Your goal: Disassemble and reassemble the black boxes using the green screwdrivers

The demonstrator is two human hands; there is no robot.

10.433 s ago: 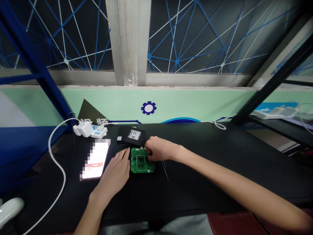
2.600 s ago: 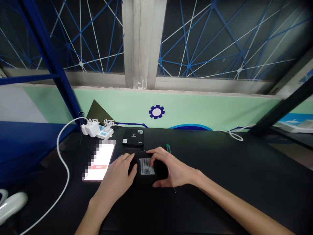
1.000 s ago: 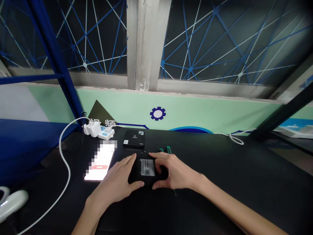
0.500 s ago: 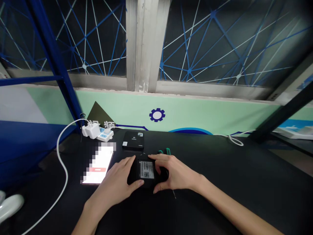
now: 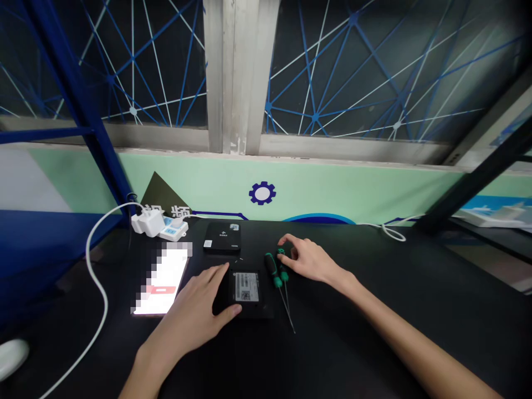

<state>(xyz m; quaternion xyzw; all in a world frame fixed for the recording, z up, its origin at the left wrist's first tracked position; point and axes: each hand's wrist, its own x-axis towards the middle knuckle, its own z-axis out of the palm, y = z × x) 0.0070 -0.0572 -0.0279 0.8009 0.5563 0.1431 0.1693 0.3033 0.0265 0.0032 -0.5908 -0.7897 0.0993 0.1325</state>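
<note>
A flat black box (image 5: pixel 246 287) with a white printed label lies on the dark table. My left hand (image 5: pixel 199 302) holds its left side, the thumb at the near edge and the fingers at the far corner. Right of the box lie two screwdrivers with black and green handles, the left screwdriver (image 5: pixel 272 270) and the right screwdriver (image 5: pixel 284 272), their thin shafts pointing towards me. My right hand (image 5: pixel 310 259) is at the far end of the right screwdriver's handle, thumb and index finger apart around it. Whether the fingers touch the handle is hard to tell.
Behind the box sits another black box (image 5: pixel 222 237) with stickers. Tiny bits (image 5: pixel 238 260), perhaps screws, lie between the two. A lit phone (image 5: pixel 164 277), partly pixelated, is on the left, near a white power strip (image 5: pixel 172 228) and a white cable (image 5: pixel 88 249). A white rounded object (image 5: pixel 13 357) sits far left.
My right hand has left the labelled box and moved away and to the right, to the screwdriver handles, which now show fully. My left hand stays on the box. The view has shifted slightly.
</note>
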